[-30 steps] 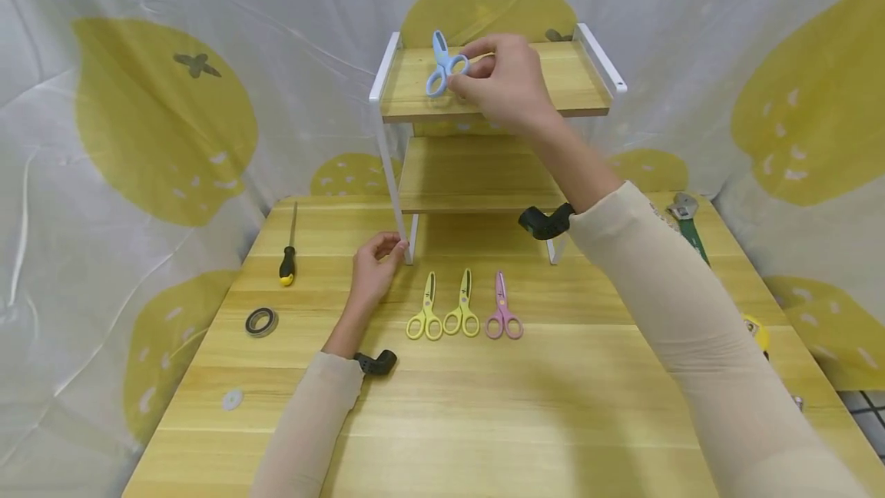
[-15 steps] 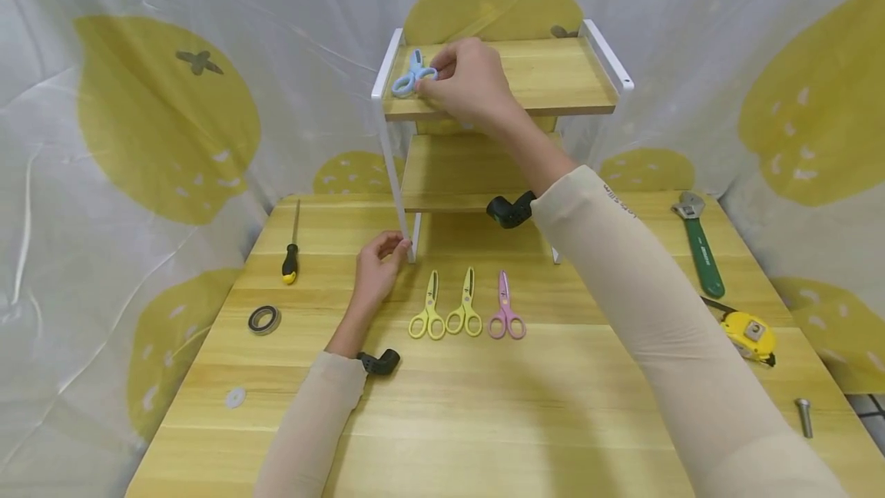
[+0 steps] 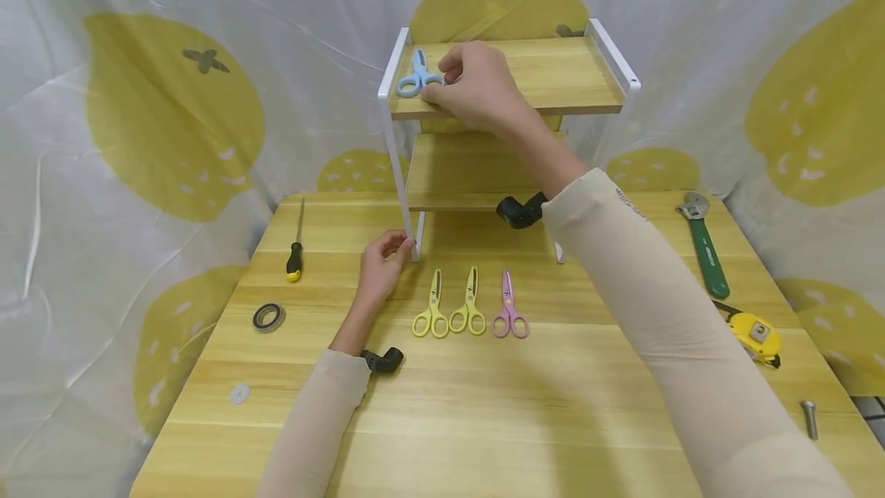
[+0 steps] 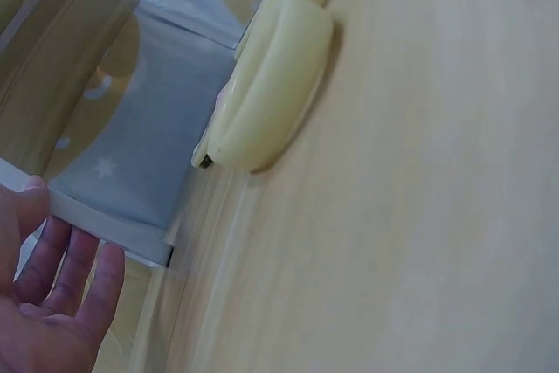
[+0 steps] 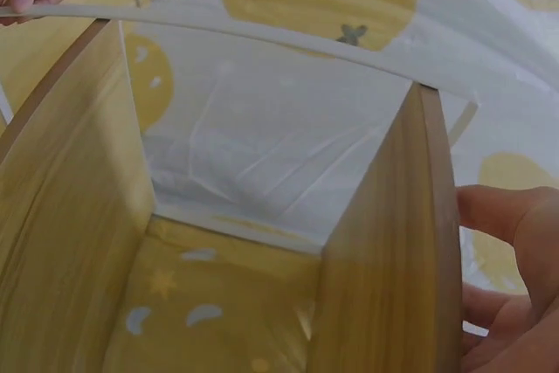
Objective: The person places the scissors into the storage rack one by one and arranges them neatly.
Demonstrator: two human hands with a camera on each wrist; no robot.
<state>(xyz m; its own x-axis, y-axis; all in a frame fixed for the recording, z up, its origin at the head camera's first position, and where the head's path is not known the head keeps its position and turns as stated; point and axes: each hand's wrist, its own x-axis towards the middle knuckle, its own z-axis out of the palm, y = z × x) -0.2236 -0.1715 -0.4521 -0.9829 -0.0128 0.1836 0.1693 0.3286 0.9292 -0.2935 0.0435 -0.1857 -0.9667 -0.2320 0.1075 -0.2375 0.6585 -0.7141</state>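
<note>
Right hand (image 3: 478,84) pinching the blue scissors (image 3: 420,72) by a handle now, at nine o'clock on the top shelf (image 3: 553,71)! Down at seven o'clock, left-hand fingers (image 3: 379,267) grip the white leg (image 3: 398,167).

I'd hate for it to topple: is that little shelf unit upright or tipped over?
Upright: the shelf unit stands on the table, its boards one above the other, and the left hand holds a leg.
</note>
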